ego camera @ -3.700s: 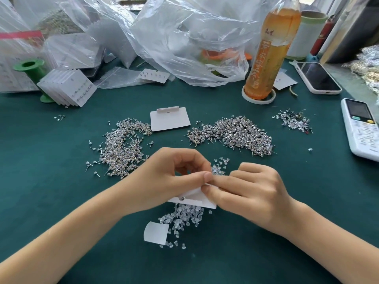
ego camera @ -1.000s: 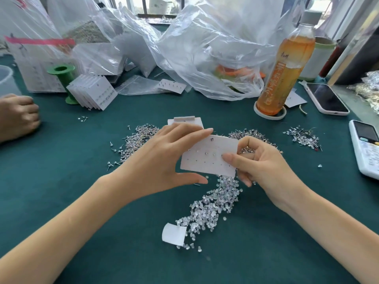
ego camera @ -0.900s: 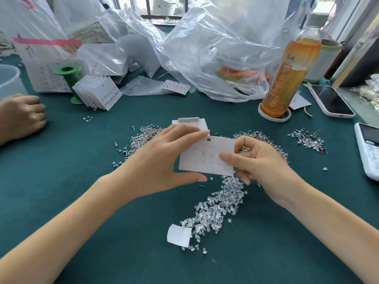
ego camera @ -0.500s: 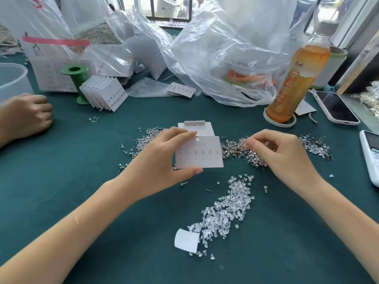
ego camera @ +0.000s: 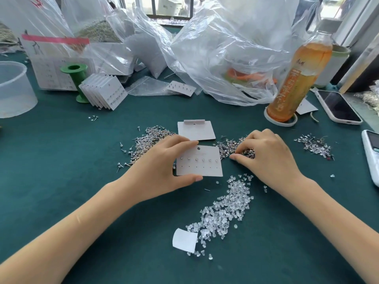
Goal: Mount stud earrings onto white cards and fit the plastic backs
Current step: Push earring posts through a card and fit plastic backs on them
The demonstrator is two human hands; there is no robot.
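Note:
My left hand [ego camera: 162, 171] grips a white card [ego camera: 202, 162] by its left edge, thumb under and fingers over; one row of studs sits in it. My right hand [ego camera: 266, 156] rests on the middle stud pile [ego camera: 225, 149], fingertips curled into the studs; what they hold is hidden. A second stud pile [ego camera: 146, 141] lies left of the card. Clear plastic backs [ego camera: 227, 210] are strewn below my right hand. A blank card [ego camera: 195, 131] lies just behind.
A stack of filled cards [ego camera: 103, 93] leans on a green spool [ego camera: 74, 78] at the back left. Plastic bags [ego camera: 221, 50] fill the back. A tea bottle [ego camera: 297, 78], a phone [ego camera: 338, 106], a remote [ego camera: 372, 156] and a small stud pile [ego camera: 314, 145] are at the right. A clear tub [ego camera: 14, 89] stands far left.
My right hand has left the card and moved right onto the stud pile. The left hand keeps the card, now lower. Another person's hand at the far left is out of view.

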